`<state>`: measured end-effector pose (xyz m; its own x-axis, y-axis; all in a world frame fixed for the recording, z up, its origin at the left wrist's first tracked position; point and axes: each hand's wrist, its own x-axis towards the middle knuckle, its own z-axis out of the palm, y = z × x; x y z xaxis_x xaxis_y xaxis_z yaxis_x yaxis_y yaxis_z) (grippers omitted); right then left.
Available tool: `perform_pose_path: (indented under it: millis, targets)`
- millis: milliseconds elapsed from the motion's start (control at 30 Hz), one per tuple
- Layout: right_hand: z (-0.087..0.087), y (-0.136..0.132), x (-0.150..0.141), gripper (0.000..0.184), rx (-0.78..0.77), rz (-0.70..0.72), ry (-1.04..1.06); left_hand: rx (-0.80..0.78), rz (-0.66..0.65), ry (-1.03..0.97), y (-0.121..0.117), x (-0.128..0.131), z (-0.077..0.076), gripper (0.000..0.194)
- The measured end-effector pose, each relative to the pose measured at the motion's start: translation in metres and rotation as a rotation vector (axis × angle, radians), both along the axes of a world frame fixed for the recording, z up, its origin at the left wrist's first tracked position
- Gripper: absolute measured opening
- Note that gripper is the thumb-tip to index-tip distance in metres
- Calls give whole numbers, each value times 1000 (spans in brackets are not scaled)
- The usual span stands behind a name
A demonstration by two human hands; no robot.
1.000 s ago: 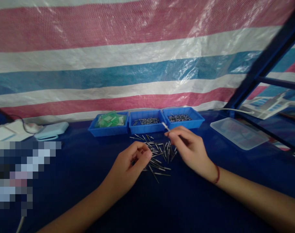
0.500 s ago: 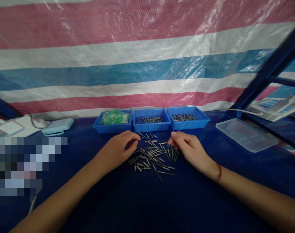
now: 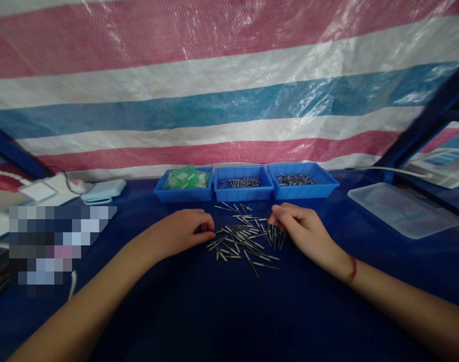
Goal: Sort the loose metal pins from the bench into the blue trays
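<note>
A loose pile of metal blind rivets [image 3: 244,235] lies on the dark blue tabletop between my hands. At its left edge is my left hand [image 3: 187,232], thumb and fingertips closed on the end of a blind rivet [image 3: 218,232]. Across the pile, my right hand [image 3: 308,229] is closed with thumb and forefinger pinched together; its fingers hide whatever is between them. Several rivets [image 3: 276,236] lie just below those fingertips. A thin red cord circles the right wrist.
Behind the pile stand a blue bin with green packets [image 3: 186,178] and two blue bins of rivets [image 3: 242,195] [image 3: 304,190]. A translucent plastic lid [image 3: 402,208] lies right. Left are a light blue case [image 3: 104,190], white adapters [image 3: 44,190] and a pixelated area. Striped sheeting hangs behind.
My left hand has come down slightly and its fingertips have closed at the pile's edge. The right hand stays pinched over the pile. The whole view has shifted a little.
</note>
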<state>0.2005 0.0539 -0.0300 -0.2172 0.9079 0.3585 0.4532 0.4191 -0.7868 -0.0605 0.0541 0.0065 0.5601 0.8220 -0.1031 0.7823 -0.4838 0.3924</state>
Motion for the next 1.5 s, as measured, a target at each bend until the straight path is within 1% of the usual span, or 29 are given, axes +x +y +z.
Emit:
perform_pose_path:
  millis: [200, 267, 367, 433, 467, 533, 600, 633, 733, 800, 900, 1000, 1067, 1167, 1267, 1367, 1433, 1500]
  targets:
    - [-2, 1, 1, 39, 2, 8, -11, 100, -58, 65, -1, 1, -7, 18]
    - [-3, 1, 1, 39, 0, 15, -10, 144, -76, 99, -2, 3, -7, 18]
    - [-3, -1, 1, 37, 25, 22, -26, 247, -79, 136, -4, 10, -2, 19]
    - [-2, -4, 0, 34, 79, 48, -57, 325, -94, 125, -8, 17, 2, 18]
    - [-2, -6, -1, 31, 121, 76, -77, 356, -122, 103, -11, 21, 4, 17]
    - [-1, -10, -3, 21, 227, 144, -121, 411, -178, 58, -17, 29, 7, 16]
    - [0, -15, -5, 10, 326, 202, -163, 468, -234, 52, -24, 36, 7, 20]
    - [1, -17, -6, 8, 358, 223, -180, 485, -256, 53, -27, 39, 7, 22]
    - [1, -21, -9, 8, 399, 291, -199, 524, -261, -3, -32, 43, 3, 21]
    - [1, -23, -10, 7, 408, 346, -181, 525, -230, -93, -33, 43, 1, 16]
    - [1, -26, -11, 8, 405, 375, -130, 456, -184, -271, -35, 44, 1, 10]
    - [2, -30, -14, 10, 350, 347, -63, 300, -133, -415, -39, 48, 3, 9]
    - [2, -33, -17, 13, 236, 326, 10, 202, -37, -485, -41, 52, 4, 7]
    - [3, -37, -22, 15, -7, 327, 183, 69, 139, -589, -43, 57, 4, 6]
    - [3, -37, -25, 15, -182, 353, 365, -68, 239, -680, -43, 59, 5, 6]
    - [3, -37, -25, 11, -255, 339, 473, -199, 283, -766, -43, 60, 6, 6]
    - [3, -36, -25, 9, -270, 335, 499, -267, 302, -819, -43, 61, 7, 6]
    - [3, -36, -25, 9, -274, 340, 499, -301, 322, -855, -43, 62, 7, 7]
